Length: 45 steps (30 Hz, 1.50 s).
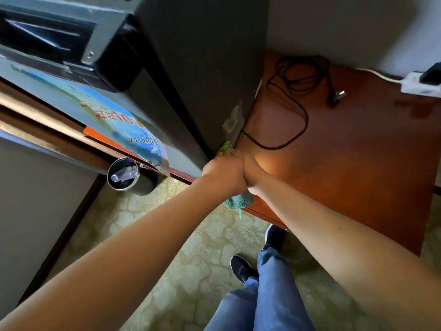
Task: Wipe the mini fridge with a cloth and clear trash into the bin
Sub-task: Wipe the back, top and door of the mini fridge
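The dark grey mini fridge stands on a reddish wooden desk. My left hand and my right hand are pressed side by side at the fridge's bottom front corner. A green cloth is bunched under them. One end pokes out above my left hand against the fridge, and the other hangs below my wrists over the desk edge. My left hand's fingers curl on the cloth. My right hand's fingers are hidden. A round black bin with clear plastic bottles inside stands on the floor to the left.
A blue printed poster lies on the surface left of the fridge. A black power cord with its plug lies loose on the desk, near a white power strip. My legs and dark shoes stand on patterned carpet.
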Motion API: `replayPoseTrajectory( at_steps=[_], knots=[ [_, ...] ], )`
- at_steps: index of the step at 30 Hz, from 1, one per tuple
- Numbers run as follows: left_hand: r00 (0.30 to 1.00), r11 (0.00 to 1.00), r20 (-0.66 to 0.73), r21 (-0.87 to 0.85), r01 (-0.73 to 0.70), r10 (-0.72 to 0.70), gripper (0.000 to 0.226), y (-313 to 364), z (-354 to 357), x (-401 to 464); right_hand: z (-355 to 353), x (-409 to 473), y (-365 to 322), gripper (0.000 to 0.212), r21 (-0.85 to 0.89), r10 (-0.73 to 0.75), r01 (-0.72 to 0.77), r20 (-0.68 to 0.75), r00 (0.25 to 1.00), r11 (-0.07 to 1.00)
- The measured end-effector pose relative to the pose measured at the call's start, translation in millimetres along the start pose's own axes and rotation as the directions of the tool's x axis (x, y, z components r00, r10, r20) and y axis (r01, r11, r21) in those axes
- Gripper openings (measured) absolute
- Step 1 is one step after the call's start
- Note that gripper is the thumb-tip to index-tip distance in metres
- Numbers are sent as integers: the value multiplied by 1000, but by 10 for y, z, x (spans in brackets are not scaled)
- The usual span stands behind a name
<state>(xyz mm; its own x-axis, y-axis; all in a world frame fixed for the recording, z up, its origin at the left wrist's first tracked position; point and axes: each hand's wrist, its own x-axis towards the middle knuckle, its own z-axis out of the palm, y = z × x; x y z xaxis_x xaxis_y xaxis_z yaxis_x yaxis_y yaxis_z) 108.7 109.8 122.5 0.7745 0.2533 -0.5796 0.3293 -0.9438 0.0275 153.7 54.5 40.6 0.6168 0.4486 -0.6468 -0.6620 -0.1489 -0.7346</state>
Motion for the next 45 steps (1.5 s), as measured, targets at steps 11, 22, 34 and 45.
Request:
replayPoseTrajectory(
  at_steps=[11, 22, 34, 45],
  knots=[
    [981, 991, -174, 114, -63, 82, 93, 32, -503, -25, -42, 9, -575, 22, 88, -113, 114, -19, 993, 990],
    [1000, 999, -4, 47, -7, 7, 76, 41, -124, 51, -86, -18, -178, 28, 56, 33, -37, 70, 997, 998],
    [998, 997, -50, 66, 42, -39, 73, 214, -224, 366, -238, 286, -333, 38, -174, -132, 145, 82, 988, 974],
    [984, 993, -177, 107, 49, -29, 75, 411, -779, 395, -364, 177, -978, 33, 33, -157, 156, 43, 987, 987]
  ],
)
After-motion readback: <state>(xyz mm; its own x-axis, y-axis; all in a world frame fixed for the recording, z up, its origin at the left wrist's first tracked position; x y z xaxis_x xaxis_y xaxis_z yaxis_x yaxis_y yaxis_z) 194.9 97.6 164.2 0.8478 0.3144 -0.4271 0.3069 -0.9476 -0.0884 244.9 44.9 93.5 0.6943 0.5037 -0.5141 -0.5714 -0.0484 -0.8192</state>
